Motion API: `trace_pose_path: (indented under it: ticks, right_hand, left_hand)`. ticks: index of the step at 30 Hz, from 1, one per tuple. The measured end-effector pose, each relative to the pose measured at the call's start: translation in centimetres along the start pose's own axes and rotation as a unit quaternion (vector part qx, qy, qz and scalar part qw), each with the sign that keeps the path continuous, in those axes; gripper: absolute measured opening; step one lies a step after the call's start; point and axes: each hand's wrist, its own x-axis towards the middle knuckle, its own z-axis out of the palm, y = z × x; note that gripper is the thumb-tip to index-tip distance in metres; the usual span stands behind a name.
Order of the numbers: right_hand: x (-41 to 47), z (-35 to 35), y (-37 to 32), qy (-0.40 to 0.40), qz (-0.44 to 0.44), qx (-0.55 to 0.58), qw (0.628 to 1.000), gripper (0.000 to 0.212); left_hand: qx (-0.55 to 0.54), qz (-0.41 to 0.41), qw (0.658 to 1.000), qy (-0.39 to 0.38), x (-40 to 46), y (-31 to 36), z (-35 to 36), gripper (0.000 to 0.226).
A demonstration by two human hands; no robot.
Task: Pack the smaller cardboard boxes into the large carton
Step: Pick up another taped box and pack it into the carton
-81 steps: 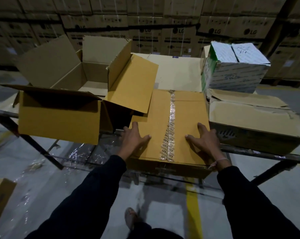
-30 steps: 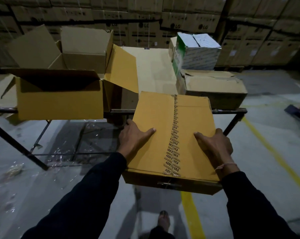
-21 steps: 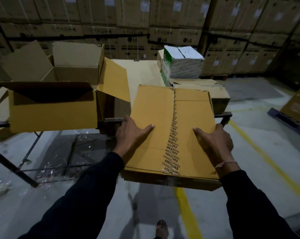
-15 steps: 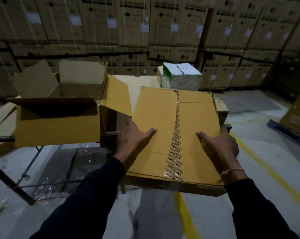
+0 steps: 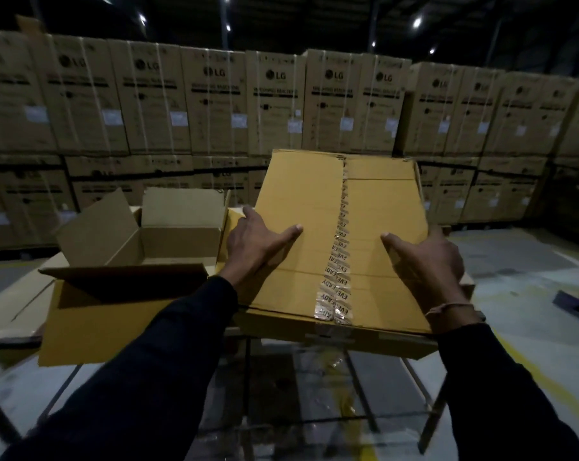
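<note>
Two hands gripped the taped box [image 5: 341, 241], tilted up at centre frame: left hand [image 5: 258, 244] on its 9 o'clock edge, right hand [image 5: 427, 264] on its 3 o'clock edge, fingers [image 5: 289, 232] wrapping the sides and thumbs flat on top. Large carton [image 5: 122, 287] sat open on the table [image 5: 5, 321] at 9 o'clock, just beside the box, with nothing visible in the part of its interior that showed.

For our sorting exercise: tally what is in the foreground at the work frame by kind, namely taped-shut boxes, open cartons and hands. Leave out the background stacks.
Taped-shut boxes: 1, the sealed box
Open cartons: 1, the open carton
Hands: 2, left hand and right hand, both gripping the sealed box
Total: 4
</note>
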Motion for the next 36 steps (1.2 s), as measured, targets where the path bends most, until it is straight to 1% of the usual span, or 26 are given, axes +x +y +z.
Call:
trace_pose_path:
  ticks: [4,9,14,17,20,22,25,28,33,36]
  right_hand:
    - [4.4,1.5,-4.2,0.028,-0.012,0.033,0.999,0.082]
    - [10.6,4.5,-9.9,0.024,-0.034,0.068,0.997,0.089]
    - [15.0,7.5,-16.1,0.073,-0.072,0.068,0.992,0.091]
    - [16.9,9.1,-19.5,0.065,-0.091,0.08,0.99,0.09]
    - [17.9,10.8,-22.5,0.057,-0.115,0.094,0.987,0.088]
    - [18.0,12.2,-24.4,0.047,-0.137,0.103,0.984,0.086]
    - [17.7,14.7,-27.8,0.049,-0.166,0.122,0.977,0.088]
    - [16.6,17.9,-31.8,0.041,-0.175,0.141,0.974,0.087]
    - [13.6,24.3,-40.0,0.006,-0.196,0.167,0.966,0.091]
    - [11.6,28.3,-44.9,-0.03,-0.222,0.17,0.96,0.093]
  left_hand:
    - [0.009,0.026,0.999,0.033,6.5,0.9,-1.2,0.116]
    - [0.011,0.044,0.996,0.072,15.2,1.1,-3.2,0.117]
    - [0.008,0.03,0.994,0.106,22.3,0.4,-5.0,0.112]
    - [-0.002,0.021,0.992,0.121,25.6,-0.9,-6.0,0.117]
    - [0.001,0.013,0.989,0.148,28.2,-2.7,-7.1,0.126]
    - [-0.004,0.008,0.987,0.158,29.7,-4.4,-8.1,0.126]
    - [-0.014,0.0,0.986,0.166,31.9,-7.4,-10.0,0.121]
    - [-0.028,-0.003,0.984,0.175,34.2,-11.1,-12.7,0.114]
    - [-0.033,-0.023,0.98,0.196,37.8,-19.4,-18.4,0.113]
    - [-0.024,-0.051,0.979,0.198,39.9,-25.2,-21.9,0.122]
